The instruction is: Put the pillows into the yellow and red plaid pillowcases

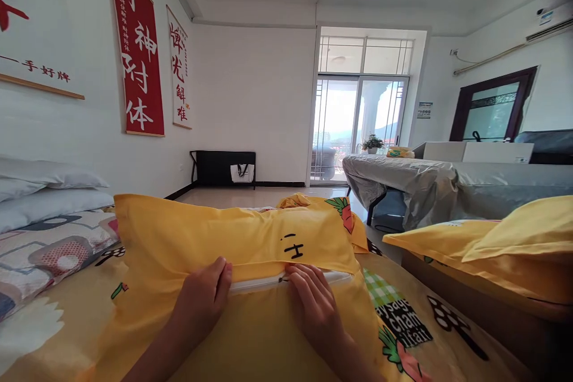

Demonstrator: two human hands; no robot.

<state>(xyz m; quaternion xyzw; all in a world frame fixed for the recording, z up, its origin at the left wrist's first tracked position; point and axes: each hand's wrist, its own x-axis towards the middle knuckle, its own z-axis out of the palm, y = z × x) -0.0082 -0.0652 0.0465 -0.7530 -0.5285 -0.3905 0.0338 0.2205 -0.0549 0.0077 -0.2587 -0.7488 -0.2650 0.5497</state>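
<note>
Lower middle of the frame, pillow: the yellow pillowcase [201, 233] lies across the bed [54, 334], and its zip opening [257, 283] shows a white strip between the two hands.
Left hand [201, 301]: sits at the opening's left end, fingers curled onto the cover's edge. Pinching or only pressing, I cannot tell.
Right hand [313, 304]: just right of centre, fingertips closed in a tight grip on the zip pull [282, 279].
Around: a second yellow pillow [505, 245] at the right edge, white pillows [49, 191] at the left edge.
Risk: loose yellow cloth lies right against the zip. If it bunches under the pull, I'd say the zip bites the fabric and jams. A slack hold at the left end would let the seam pucker.
</note>
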